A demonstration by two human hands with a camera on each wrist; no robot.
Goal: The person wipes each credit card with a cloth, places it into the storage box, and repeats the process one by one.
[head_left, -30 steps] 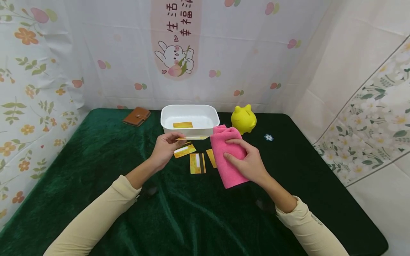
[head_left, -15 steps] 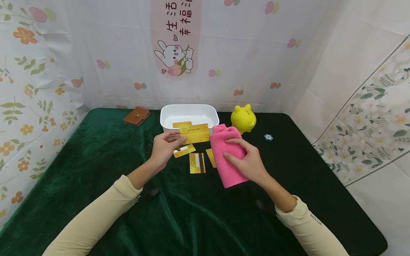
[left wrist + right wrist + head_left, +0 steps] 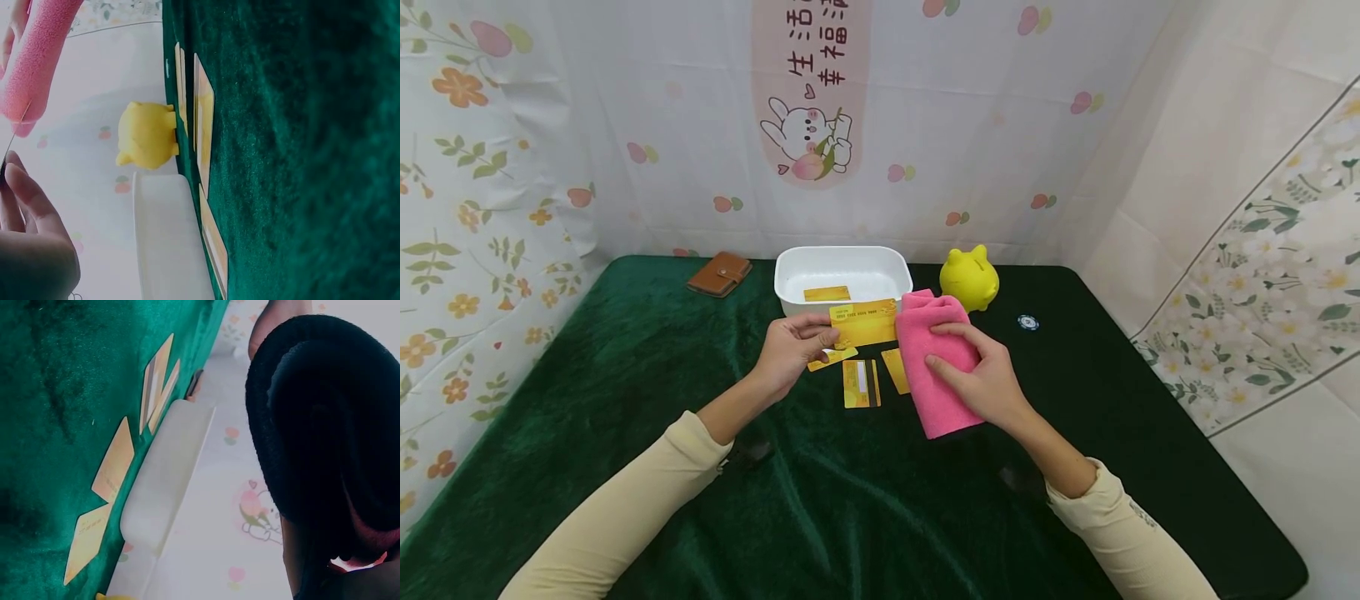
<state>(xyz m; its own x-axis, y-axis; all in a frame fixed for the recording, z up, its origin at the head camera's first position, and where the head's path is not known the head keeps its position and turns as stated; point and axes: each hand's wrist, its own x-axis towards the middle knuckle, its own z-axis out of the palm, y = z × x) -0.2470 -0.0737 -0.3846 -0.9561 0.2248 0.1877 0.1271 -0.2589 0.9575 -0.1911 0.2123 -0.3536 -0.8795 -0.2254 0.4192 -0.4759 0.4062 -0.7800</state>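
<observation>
1. Head view: the left hand (image 3: 793, 348), at the centre of the frame, pinches the card (image 3: 863, 323) by its left end; the right hand (image 3: 988, 375), right of centre, grips the folded pink cloth (image 3: 936, 358). The card's right end meets the cloth's left edge, in front of the white box (image 3: 797, 305). One boxed card (image 3: 826, 293) lies inside. Three loose cards (image 3: 861, 383) show on the table (image 3: 775, 500) below the hands. The wallet (image 3: 720, 274) sits upper left of centre, the piggy bank (image 3: 970, 279) upper right of centre, with the chip (image 3: 1028, 322) lower and further right. The step in hand looks like wiping this card; the next move would call for a steady pinch while the cloth bears on its face.

2. Left wrist view: at the left edge, the card appears edge-on as a thin line, running from the left fingers up across the cloth's end. How firmly they press together I cannot tell.

3. Right wrist view: the cloth's dark side fills the right of the frame and hides the held card. Four loose cards show at left, two of them overlapping near the top.
</observation>
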